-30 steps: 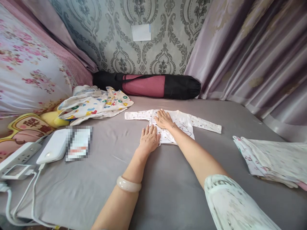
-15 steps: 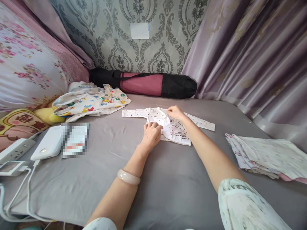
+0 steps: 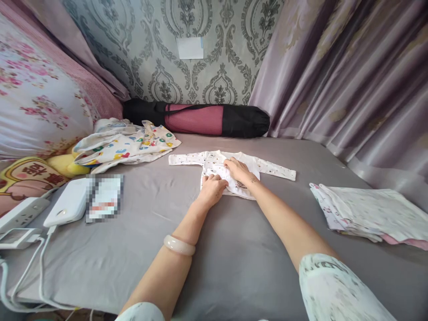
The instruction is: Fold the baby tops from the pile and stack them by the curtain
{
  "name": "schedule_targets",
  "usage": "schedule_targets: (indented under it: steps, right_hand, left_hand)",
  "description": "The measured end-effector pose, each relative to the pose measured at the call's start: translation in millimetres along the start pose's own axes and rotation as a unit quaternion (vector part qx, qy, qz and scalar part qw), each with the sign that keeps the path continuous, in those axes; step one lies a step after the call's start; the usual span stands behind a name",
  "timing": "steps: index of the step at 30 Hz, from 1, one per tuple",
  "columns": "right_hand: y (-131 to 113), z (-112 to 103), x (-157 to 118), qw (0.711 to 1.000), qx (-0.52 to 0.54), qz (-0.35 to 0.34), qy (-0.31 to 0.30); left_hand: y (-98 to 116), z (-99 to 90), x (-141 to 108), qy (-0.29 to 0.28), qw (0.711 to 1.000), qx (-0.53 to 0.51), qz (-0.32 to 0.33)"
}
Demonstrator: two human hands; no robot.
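Note:
A small white baby shirt (image 3: 214,166) with a fine print lies spread on the grey sheet, both long sleeves stretched out sideways. My left hand (image 3: 213,191) is closed with curled fingers on the lower left part of its front. Higher up, near the middle of the chest, my right hand (image 3: 238,171) pinches the front panel of the same shirt. A drawn figure on the front is mostly covered by my right hand and wrist. The exact grip of both sets of fingertips is partly hidden.
Folded clothes (image 3: 371,209) lie at the right. On the left are a crumpled patterned garment (image 3: 130,145), a white power bank (image 3: 68,203), a power strip (image 3: 23,214) and cables (image 3: 40,267). A black and pink bag (image 3: 194,119) lies along the wall.
My right hand has moved left and slightly down from the shirt's neckline to its chest, drawing the front panel leftward. My left hand has stayed nearly in place.

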State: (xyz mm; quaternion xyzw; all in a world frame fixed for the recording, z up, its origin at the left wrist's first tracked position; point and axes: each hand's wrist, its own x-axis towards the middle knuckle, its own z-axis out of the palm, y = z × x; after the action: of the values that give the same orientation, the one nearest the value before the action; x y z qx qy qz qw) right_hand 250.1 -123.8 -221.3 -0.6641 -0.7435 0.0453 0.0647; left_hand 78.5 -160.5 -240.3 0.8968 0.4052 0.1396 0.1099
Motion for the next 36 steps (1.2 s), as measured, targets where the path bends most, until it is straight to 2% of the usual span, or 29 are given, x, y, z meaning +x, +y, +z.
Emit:
schedule_targets:
  steps: [6,12,16,19,21,24,27,33,36]
  right_hand:
    - [-24.7,0.7,-4.7,0.997,-0.016,0.046,0.062]
    - [-33.6,17.7,-12.3,0.997,-0.019,0.020,0.065]
    - [-24.5,10.2,-15.9,0.998,0.027,0.019,0.045]
    - [-9.2,4.7,-15.6,0.995,0.045,0.052,0.066]
    - [2.8,6.7,-14.4,0.992,0.030,0.095,0.072]
    - [16.7,16.4,-12.9,0.992,0.023,0.126,0.012]
    - [22.2,24.7,-12.6,0.991,0.022,0.125,-0.037]
    - [27.8,21.4,-5.8,0.991,0.017,0.125,-0.046]
    - [34.9,21.0,5.0,0.988,0.014,0.148,-0.041]
  left_hand:
    - [4.9,-1.2,-1.6,0.049,0.998,0.015,-0.020]
    - [12.7,-5.7,-5.7,0.047,0.998,0.024,-0.037]
    - [13.5,-6.2,-5.3,0.070,0.996,0.023,-0.043]
    - [10.8,-2.1,-4.0,0.081,0.996,0.009,-0.021]
    - [9.2,2.0,-3.8,0.061,0.998,0.005,0.000]
    - [8.3,7.3,-4.7,0.012,1.000,0.002,0.010]
    - [8.7,9.1,-5.5,-0.006,1.000,-0.003,0.004]
    - [12.1,8.7,-4.5,-0.006,1.000,-0.009,-0.021]
    - [13.9,9.1,-4.5,-0.030,0.999,-0.006,-0.030]
